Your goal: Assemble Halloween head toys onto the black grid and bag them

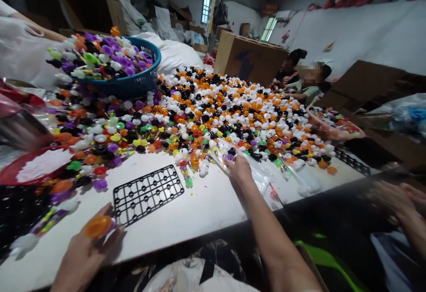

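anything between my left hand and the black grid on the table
Nothing visible: the left hand, holding an orange piece, is right by the near left corner of the black grid.

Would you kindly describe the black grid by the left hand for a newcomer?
Start at the white table heaped with colourful pieces. On its near side, by the left hand, lies the flat rectangular black grid. Unlike another black grid farther right, it lies between that hand and the right hand.
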A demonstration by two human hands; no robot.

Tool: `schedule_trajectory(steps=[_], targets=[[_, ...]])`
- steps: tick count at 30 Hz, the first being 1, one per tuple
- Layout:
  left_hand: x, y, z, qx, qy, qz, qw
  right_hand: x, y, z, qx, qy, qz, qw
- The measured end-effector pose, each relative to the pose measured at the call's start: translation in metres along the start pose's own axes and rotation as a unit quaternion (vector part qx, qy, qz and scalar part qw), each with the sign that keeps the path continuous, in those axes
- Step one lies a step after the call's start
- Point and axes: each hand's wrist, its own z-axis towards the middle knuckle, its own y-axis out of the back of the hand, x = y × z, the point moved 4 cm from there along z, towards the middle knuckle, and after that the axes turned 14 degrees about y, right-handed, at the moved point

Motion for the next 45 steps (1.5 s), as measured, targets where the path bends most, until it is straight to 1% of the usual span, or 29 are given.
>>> schedule_trajectory(steps=[2, 3, 6, 8, 10, 11, 13, 15, 17, 19, 23, 26, 30, 34, 36, 38, 42, 45], targets=[[-0.002, -0.001, -0.003, 0.035, 0.021, -0.025, 0.999, -0.007, -0.006, 0.004, 0.021, -0.013, 0.033, 0.999], [-0.002, -0.001, -0.003, 0.036, 0.038, -0.032, 0.998, -0.007, -0.008, 0.003, 0.023, -0.013, 0.043, 0.999], [0.003, -0.003, -0.002, 0.021, 0.081, -0.031, 0.996, -0.001, -0.006, -0.009, 0.001, -0.007, 0.057, 0.998], [0.005, -0.007, -0.001, 0.042, 0.093, -0.027, 0.994, 0.011, -0.005, -0.023, -0.023, 0.014, 0.076, 0.997], [0.007, -0.010, 0.000, 0.059, 0.089, -0.014, 0.994, 0.033, -0.008, -0.039, -0.041, 0.079, 0.115, 0.989], [0.006, -0.011, -0.001, 0.061, 0.083, -0.009, 0.995, 0.048, -0.011, -0.049, -0.046, 0.130, 0.136, 0.981], [0.003, -0.011, -0.002, 0.054, 0.069, -0.006, 0.996, 0.082, -0.018, -0.068, -0.046, 0.245, 0.163, 0.955], [-0.001, -0.011, -0.005, 0.040, 0.057, -0.008, 0.998, 0.116, -0.028, -0.087, -0.032, 0.336, 0.173, 0.925], [-0.004, -0.012, -0.008, 0.038, 0.047, -0.019, 0.998, 0.144, -0.036, -0.102, -0.006, 0.385, 0.179, 0.905], [-0.005, -0.012, -0.010, 0.041, 0.036, -0.052, 0.997, 0.166, -0.044, -0.112, 0.032, 0.406, 0.182, 0.895], [-0.006, -0.012, -0.014, 0.051, 0.011, -0.088, 0.995, 0.196, -0.056, -0.121, 0.125, 0.414, 0.191, 0.881], [-0.007, -0.010, -0.017, 0.047, 0.007, -0.102, 0.994, 0.213, -0.066, -0.121, 0.194, 0.398, 0.251, 0.861], [-0.010, -0.007, -0.022, 0.012, 0.016, -0.098, 0.995, 0.235, -0.091, -0.116, 0.264, 0.314, 0.346, 0.843], [-0.010, -0.005, -0.024, 0.000, 0.021, -0.093, 0.995, 0.260, -0.121, -0.116, 0.327, 0.257, 0.417, 0.808], [-0.009, -0.006, -0.024, 0.003, 0.017, -0.091, 0.996, 0.271, -0.130, -0.116, 0.343, 0.243, 0.428, 0.800], [-0.007, -0.008, -0.024, 0.013, 0.013, -0.096, 0.995, 0.280, -0.133, -0.115, 0.351, 0.244, 0.415, 0.803], [-0.002, -0.010, -0.023, 0.020, 0.005, -0.095, 0.995, 0.291, -0.129, -0.112, 0.342, 0.310, 0.338, 0.820], [-0.001, -0.011, -0.023, 0.020, 0.003, -0.083, 0.996, 0.294, -0.126, -0.111, 0.334, 0.357, 0.289, 0.823]])
